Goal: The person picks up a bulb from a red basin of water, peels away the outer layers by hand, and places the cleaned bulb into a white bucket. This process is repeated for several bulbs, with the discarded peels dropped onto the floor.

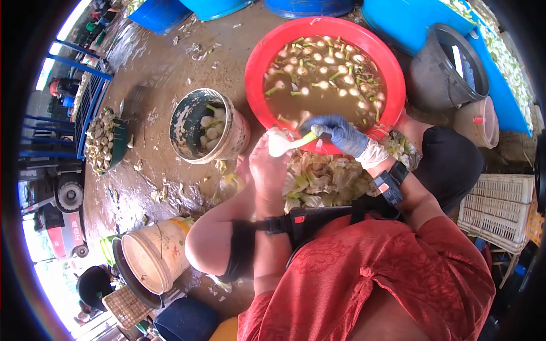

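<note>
My bare left hand [267, 165] holds a white bulb [277, 144], its fingers closed around the bulb's lower side. A pale green stem [306, 140] runs from the bulb toward my right hand [341, 135], which wears a blue glove. The right fingers are closed at the stem's end; whether they also hold a small tool cannot be made out. Both hands are over the near rim of a red basin [256, 85] of brown water, where bulbs and green stem pieces float. Below the hands lies a heap of peeled outer leaves [321, 179].
A bucket [236, 133] with several white bulbs stands left of the basin. Farther left is a green basket [119, 145] heaped with bulbs. Blue tubs [310, 7] line the back. A black bucket [426, 79] and white crate [496, 207] are at right, a cream bucket [153, 258] lower left.
</note>
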{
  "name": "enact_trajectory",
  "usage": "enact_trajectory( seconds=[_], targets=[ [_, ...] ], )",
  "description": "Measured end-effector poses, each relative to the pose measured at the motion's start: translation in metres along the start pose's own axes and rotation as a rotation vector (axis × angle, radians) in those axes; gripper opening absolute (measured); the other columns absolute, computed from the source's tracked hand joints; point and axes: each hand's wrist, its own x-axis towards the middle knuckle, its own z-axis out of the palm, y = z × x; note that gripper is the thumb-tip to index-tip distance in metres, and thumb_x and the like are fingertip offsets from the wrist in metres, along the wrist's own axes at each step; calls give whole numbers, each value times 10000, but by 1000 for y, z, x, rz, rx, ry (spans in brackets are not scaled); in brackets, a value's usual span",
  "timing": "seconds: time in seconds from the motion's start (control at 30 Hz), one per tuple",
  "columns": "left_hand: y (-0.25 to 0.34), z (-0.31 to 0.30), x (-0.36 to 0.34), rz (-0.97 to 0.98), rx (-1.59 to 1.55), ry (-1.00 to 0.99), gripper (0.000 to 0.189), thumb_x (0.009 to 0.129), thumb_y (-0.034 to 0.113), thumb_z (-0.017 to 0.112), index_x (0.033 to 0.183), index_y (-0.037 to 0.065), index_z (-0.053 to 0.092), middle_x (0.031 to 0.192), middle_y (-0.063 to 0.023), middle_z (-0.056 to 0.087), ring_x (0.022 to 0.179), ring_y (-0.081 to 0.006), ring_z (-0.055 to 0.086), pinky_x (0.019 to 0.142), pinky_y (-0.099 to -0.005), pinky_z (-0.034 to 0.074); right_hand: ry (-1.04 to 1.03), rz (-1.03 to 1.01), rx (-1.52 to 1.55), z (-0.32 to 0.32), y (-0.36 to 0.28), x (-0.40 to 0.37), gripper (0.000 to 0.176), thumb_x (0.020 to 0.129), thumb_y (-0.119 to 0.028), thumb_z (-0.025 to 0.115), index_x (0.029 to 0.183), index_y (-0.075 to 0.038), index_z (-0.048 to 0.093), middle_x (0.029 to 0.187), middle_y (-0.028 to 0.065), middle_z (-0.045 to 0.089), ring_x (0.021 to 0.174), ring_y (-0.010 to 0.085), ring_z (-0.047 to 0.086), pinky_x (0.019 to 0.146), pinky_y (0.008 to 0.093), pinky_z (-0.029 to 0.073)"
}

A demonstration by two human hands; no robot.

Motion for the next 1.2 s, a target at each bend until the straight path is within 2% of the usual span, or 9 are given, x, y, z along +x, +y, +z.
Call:
enact_trajectory(
  seconds=[0.07, 0.17, 0.33, 0.57, 0.8, 0.9, 0.97, 1.1, 1.2],
  targets=[
    [-2, -6, 2, 449, 927, -82, 310, 900, 172, 514, 1131, -34, 533, 1032, -180, 628, 919, -273, 626, 738, -362, 549, -31, -9, -36, -1, -7, 1, 283, 931, -233, 536, 1021, 7, 656, 965, 53, 661, 955, 130, 581, 892, 290, 440],
    [1, -6, 1, 62, 199, -11, 294, 912, 154, 505, 1133, -37, 534, 1054, -178, 621, 909, -273, 629, 744, -358, 552, -45, -78, 216, 1, -12, 2, 280, 906, -257, 572, 988, -5, 661, 911, 47, 670, 907, 128, 604, 852, 287, 459],
    [-10, 3, -1, 26, 509, 58, 299, 934, 137, 488, 1182, -24, 531, 1020, -117, 620, 864, -193, 620, 685, -310, 533, -151, -39, -553, 15, -15, 9, 276, 771, -242, 708, 912, -9, 662, 762, 151, 652, 680, 253, 631, 676, 335, 492],
    [-19, 3, -8, 129, 978, -31, 364, 811, 124, 690, 1139, 4, 587, 870, 23, 592, 737, -57, 506, 655, -188, 428, -145, -36, -663, 18, 10, 4, 205, 729, -122, 687, 900, -11, 666, 734, 161, 642, 638, 246, 622, 637, 337, 484],
    [-21, -3, -7, 227, 866, -88, 387, 753, 54, 668, 1128, -14, 597, 958, -33, 617, 834, -87, 556, 751, -214, 451, 31, 167, 30, 22, 45, -5, 180, 781, -119, 641, 908, 7, 655, 753, 137, 648, 654, 139, 621, 656, 300, 490],
    [-25, -6, -7, 302, 737, -112, 379, 758, 65, 625, 1126, -22, 597, 979, -51, 624, 860, -110, 573, 761, -238, 468, -127, -16, -215, 22, 39, -8, 194, 838, -127, 596, 945, 32, 630, 813, 149, 649, 725, 158, 629, 701, 315, 494],
    [-20, -2, -3, 168, 703, -32, 335, 812, 132, 606, 1114, -13, 600, 958, -45, 628, 814, -111, 587, 718, -241, 486, -80, -462, -655, 19, 38, -3, 221, 808, -123, 627, 973, 22, 620, 878, 155, 640, 803, 204, 635, 750, 336, 501],
    [-20, -2, -7, -71, 828, 110, 329, 843, 206, 628, 1107, 13, 594, 913, -36, 630, 713, -97, 590, 587, -237, 486, -17, 24, -293, 19, 34, -3, 315, 694, -132, 714, 981, -29, 634, 918, 135, 632, 848, 266, 630, 781, 358, 510],
    [-23, -9, -4, -38, 624, 38, 334, 822, 177, 645, 1103, 3, 594, 905, -66, 636, 709, -115, 591, 545, -253, 480, -169, -480, -727, 9, 33, -2, 438, 608, -144, 758, 1018, -55, 632, 948, 118, 626, 833, 286, 624, 799, 338, 508]
  ],
)
